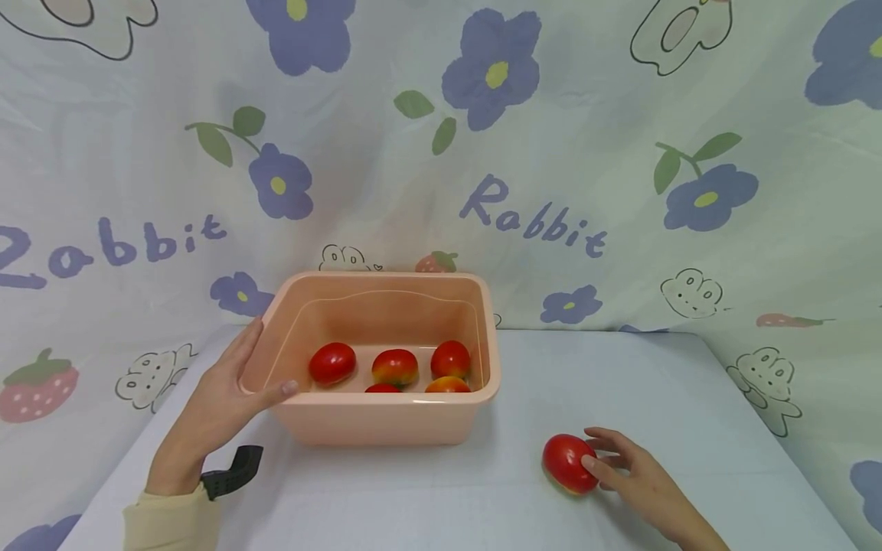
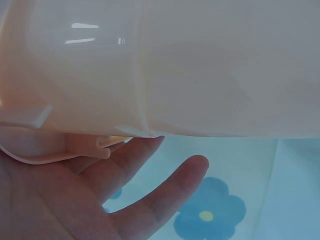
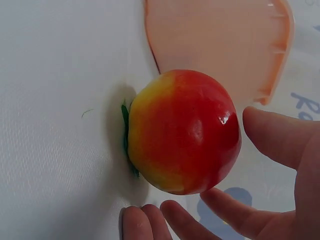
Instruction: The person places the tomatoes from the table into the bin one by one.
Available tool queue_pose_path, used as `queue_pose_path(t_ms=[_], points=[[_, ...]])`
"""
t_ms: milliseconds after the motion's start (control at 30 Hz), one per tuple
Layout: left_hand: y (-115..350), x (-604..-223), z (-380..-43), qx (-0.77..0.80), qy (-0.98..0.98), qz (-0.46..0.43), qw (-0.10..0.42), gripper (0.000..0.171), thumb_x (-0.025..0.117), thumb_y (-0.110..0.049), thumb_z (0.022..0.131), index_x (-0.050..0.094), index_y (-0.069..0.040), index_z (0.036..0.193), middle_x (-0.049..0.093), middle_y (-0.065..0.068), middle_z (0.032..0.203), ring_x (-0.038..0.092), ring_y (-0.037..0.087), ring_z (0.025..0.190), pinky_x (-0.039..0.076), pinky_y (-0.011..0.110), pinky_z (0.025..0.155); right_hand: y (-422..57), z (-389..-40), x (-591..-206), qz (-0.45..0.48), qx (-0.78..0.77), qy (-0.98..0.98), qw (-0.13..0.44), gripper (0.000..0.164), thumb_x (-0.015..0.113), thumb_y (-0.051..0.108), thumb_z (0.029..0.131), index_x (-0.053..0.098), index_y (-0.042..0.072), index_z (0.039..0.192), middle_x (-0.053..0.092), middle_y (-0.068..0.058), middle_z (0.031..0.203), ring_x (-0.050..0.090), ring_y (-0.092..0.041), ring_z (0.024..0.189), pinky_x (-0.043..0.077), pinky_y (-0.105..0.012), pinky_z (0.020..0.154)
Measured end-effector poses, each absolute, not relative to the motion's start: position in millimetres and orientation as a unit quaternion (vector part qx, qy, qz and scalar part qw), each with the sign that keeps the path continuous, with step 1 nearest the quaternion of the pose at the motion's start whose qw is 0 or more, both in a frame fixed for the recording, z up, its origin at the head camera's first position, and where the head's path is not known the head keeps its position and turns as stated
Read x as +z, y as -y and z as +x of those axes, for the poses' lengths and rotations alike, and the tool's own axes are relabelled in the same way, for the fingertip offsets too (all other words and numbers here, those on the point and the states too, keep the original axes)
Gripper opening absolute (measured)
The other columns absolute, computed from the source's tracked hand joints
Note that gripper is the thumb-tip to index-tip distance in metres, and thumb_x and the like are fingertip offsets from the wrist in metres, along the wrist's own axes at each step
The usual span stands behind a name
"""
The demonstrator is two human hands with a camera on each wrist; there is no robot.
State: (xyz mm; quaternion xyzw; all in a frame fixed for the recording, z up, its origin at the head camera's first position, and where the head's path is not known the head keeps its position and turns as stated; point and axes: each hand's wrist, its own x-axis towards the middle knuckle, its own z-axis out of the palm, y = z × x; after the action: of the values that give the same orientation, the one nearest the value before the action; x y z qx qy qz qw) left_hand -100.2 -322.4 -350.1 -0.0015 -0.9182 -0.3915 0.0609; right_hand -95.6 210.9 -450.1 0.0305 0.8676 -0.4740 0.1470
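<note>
A peach plastic bin (image 1: 375, 419) stands left of centre, its front rim towards me. My left hand (image 1: 219, 394) holds its left front corner, thumb over the rim and fingers along the outer side. In the left wrist view those fingers (image 2: 180, 175) lie beside the bin wall (image 2: 210, 70). A red tomato (image 1: 566, 462), yellowish near its green calyx, rests calyx down on the table. My right hand (image 1: 637, 478) reaches around its right side with spread fingers. In the right wrist view, the thumb and fingertips are right at the tomato's (image 3: 185, 132) edge.
Inside the bin lie several more tomatoes (image 1: 332, 363), two partly hidden behind the front wall. A white cover (image 1: 413, 490) lies over the table. A printed cloth (image 1: 386, 207) with flowers and rabbits hangs behind it. A black band (image 1: 234, 472) is on the left wrist.
</note>
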Motion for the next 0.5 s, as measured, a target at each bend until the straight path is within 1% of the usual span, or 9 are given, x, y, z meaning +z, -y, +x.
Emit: queue_pose_path(t_ms=[67,300,500], points=[[322.6,-350.2,-100.1,-0.392,0.918,-0.002,0.060,0.107,0.075,-0.044,0.087,0.003,-0.025,0.163,0.016,0.016,0.167,0.032,0.053,0.139,0.034,0.079,0.098,-210.8,-95.6,-450.5,0.029,-0.467,-0.871,0.149,0.064,0.073,0.036,0.091,0.051,0.005,0.142,0.060,-0.018,0.133,0.063,-0.028,0.109,0.063,-0.041,0.076],[322.6,-349.9,-99.4,-0.391,0.919,0.001,0.057,0.107,0.075,-0.045,0.087,0.003,-0.023,0.163,0.013,0.016,0.167,0.030,0.054,0.140,0.033,0.080,0.098,-208.1,-96.9,-449.8,0.038,-0.444,-0.880,0.166,0.067,0.078,0.038,0.086,0.054,0.005,0.140,0.061,-0.013,0.130,0.059,-0.026,0.108,0.061,-0.045,0.077],[321.4,-349.7,-99.6,-0.384,0.922,0.005,0.057,0.108,0.075,-0.046,0.087,0.002,-0.022,0.163,0.013,0.018,0.167,0.030,0.054,0.140,0.034,0.079,0.097,-208.4,-96.7,-450.1,0.030,-0.449,-0.876,0.173,0.062,0.076,0.036,0.088,0.056,0.004,0.137,0.064,-0.009,0.124,0.059,-0.024,0.106,0.061,-0.045,0.077]])
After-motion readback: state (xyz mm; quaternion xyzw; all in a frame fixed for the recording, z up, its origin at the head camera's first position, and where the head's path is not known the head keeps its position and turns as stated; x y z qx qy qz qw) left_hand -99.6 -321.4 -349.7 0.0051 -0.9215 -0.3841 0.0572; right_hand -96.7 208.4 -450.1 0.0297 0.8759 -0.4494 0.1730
